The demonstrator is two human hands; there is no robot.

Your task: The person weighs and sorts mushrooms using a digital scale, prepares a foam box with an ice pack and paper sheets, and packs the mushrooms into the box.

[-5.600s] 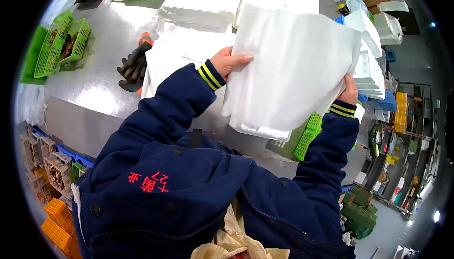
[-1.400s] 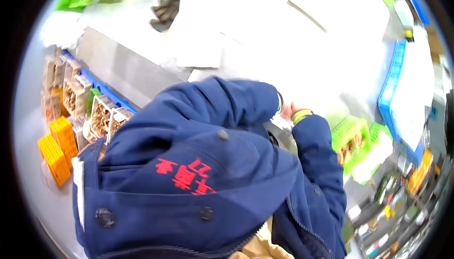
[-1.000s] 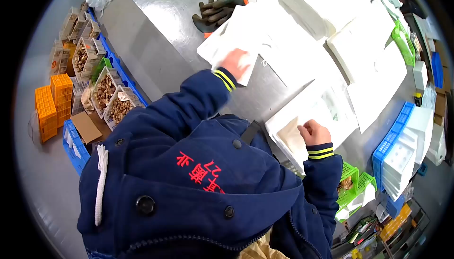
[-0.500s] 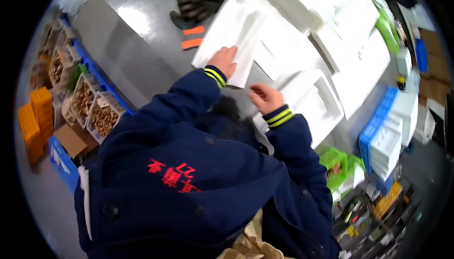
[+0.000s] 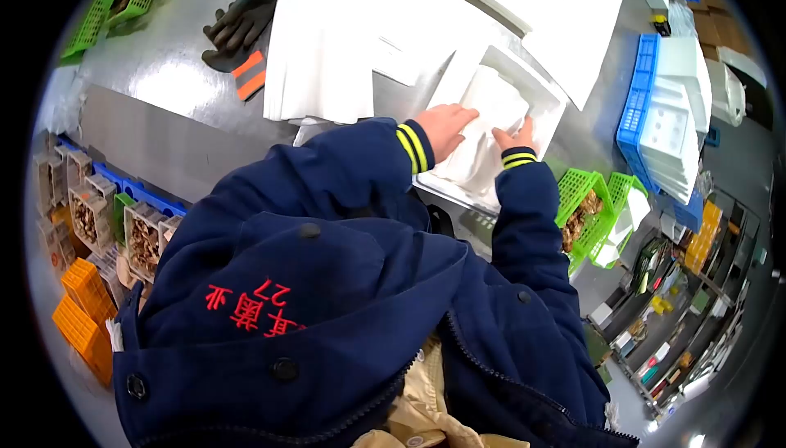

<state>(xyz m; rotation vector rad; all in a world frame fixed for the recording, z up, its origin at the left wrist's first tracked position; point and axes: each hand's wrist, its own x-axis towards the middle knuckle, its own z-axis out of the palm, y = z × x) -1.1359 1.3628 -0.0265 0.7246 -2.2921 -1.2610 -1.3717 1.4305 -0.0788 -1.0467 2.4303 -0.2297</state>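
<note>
sheet (image 5: 494,94) now inside box rim (image 5: 547,103)

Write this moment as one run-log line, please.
left hand: on white sheet | right hand: on same sheet | sheet: inside white box | gloves: on table

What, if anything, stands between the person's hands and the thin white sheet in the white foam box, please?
Nothing visible stands in the way: the left hand and right hand are both right at the thin, white, paper-like sheet, which lies inside the rectangular white foam box, with no lid on it.
</note>
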